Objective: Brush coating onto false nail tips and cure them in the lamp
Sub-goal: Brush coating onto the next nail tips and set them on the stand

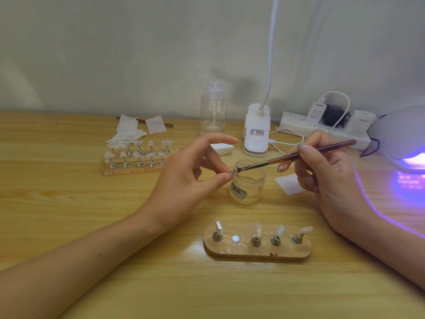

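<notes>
Surface (pixel 69 215) first: pale wood across the whole width. At the right edge sits the curing lamp (pixel 404 134), lit and spilling violet light over the wood. I can't see whether anything is inside it.

Now the hands, both raised over the middle. The left hand (pixel 184 178) has thumb and forefinger pinching a little metal stand, with the other fingers (pixel 220 140) spread loosely above. The right hand (pixel 331 178) pinches a slim handle like a pen.

At the back, the far rack (pixel 128 170) carries about ten tips on stands, just beside a heap of wipes (pixel 126 134). Close to us, the near holder (pixel 257 250) has four tips standing.

Between the hands is the open jar (pixel 247 187). Above its mouth the brush (pixel 299 154) reaches across, bristles touching the nail tip (pixel 235 169) on that pinched stand.

Smallest of all is one bare magnet (pixel 235 238) on the near holder, second from the left. I'd say that's the held tip's home.

My read: coating is under way on this one tip. Which of the others are done I can't tell. Its turn in the lamp is not yet taken.
</notes>
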`<state>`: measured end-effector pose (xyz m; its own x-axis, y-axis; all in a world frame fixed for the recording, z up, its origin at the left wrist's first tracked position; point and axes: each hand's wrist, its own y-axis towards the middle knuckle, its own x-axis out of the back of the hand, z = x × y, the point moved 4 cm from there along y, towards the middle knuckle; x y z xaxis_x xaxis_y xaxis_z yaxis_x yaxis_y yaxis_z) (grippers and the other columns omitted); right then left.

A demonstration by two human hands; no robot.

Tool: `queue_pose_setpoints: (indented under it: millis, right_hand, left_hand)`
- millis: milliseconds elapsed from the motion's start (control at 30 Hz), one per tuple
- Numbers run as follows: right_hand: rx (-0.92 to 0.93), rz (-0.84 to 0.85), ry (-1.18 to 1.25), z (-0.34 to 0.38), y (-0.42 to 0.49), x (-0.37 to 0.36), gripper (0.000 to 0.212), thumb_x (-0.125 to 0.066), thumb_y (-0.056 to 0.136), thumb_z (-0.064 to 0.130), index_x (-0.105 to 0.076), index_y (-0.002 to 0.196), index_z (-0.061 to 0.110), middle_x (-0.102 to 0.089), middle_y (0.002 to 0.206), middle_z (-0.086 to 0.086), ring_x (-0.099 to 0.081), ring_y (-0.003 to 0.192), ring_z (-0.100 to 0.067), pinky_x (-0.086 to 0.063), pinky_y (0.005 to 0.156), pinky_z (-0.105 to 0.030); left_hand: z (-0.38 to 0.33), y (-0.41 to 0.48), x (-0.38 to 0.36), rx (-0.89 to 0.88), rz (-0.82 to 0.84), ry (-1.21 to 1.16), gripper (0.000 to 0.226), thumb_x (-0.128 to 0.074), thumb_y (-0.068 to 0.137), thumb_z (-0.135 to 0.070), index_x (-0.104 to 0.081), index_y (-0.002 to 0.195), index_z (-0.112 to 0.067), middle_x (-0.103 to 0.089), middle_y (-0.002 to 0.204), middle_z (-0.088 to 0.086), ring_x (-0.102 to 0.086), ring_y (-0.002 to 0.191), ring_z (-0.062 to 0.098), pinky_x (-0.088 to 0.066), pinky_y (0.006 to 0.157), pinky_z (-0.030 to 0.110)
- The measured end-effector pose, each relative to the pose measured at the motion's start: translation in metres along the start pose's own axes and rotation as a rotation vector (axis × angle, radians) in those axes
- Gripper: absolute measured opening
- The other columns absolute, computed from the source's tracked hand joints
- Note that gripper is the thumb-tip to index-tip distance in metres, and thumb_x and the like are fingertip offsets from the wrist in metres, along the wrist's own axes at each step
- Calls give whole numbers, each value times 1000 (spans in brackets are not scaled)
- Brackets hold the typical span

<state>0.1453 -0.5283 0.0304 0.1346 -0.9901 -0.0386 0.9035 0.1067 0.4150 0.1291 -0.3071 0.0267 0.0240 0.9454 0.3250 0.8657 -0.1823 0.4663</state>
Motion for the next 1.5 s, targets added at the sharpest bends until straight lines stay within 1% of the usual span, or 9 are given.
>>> queue_pose_setpoints:
  millis: [133,333,567,667,800,967,1100,1300,1500]
  right_hand:
    - [2,-1,-10,-1,0,2,17,-54,93,25,-50,76,23,-69,70,-13,-29,46,-12,-26,42,-17]
    - [-5,-12,-29,-2,0,2,17,-52,94,22,-48,78,20,-70,69,-11,-26,47,-14,-26,41,-16]
    - [-38,-98,11,-3,2,10,20,-52,92,24,-50,72,24,-68,67,-11,-29,42,-9,-25,40,-16]
    - [-49,-99,13,-4,2,11,20,-52,92,24,-49,73,24,-68,67,-10,-30,43,-10,-25,41,-17]
    - [-50,-89,12,-4,1,13,19,-51,93,24,-48,75,23,-67,67,-9,-30,43,-10,-25,40,-16]
    - [-53,-88,36,-4,1,15,18,-47,94,19,-42,77,18,-62,57,7,-29,39,-4,-24,39,-15]
    - [-65,-91,43,-4,1,15,24,-42,101,11,-42,78,18,-64,60,2,-29,40,-5,-24,40,-15]
    - [-86,-118,50,-4,0,16,29,-42,102,9,-44,75,20,-65,64,-5,-28,41,-7,-23,39,-16]
    - [-98,-128,49,-4,0,16,30,-42,102,10,-43,75,21,-65,64,-5,-29,44,-8,-26,40,-15]
  left_hand:
    - [1,0,0,-2,4,4,47,-78,86,-7,-63,122,-32,-68,77,-11,-68,82,10,-37,57,25]
    - [2,0,-1,13,12,-38,49,-77,86,-6,-61,126,-29,-68,80,-10,-69,79,7,-38,56,32]
    - [-8,-3,9,42,-44,-216,55,-78,83,-13,-54,131,-26,-67,93,-1,-74,94,24,-53,92,58]
    - [-24,-9,15,-51,-35,-262,68,-79,85,-16,-44,142,-25,-69,95,-2,-74,96,27,-57,91,43]
    - [-51,-24,2,-289,196,-33,84,-75,86,-10,-25,153,-23,-70,92,-7,-74,96,17,-56,84,30]
    - [-54,-43,-17,-399,346,290,88,-74,84,-15,-23,153,-34,-64,92,-18,-59,99,-4,-45,99,41]
    - [-48,-41,-15,-329,302,318,87,-70,81,-19,-22,152,-36,-64,92,-20,-58,101,-3,-36,106,36]
    - [-42,-39,-12,-199,308,193,86,-70,83,-16,-25,152,-37,-65,90,-15,-65,98,10,-40,108,48]
    - [-35,-40,-16,-112,374,195,87,-73,83,-7,-28,153,-34,-66,90,-16,-63,104,10,-27,114,29]
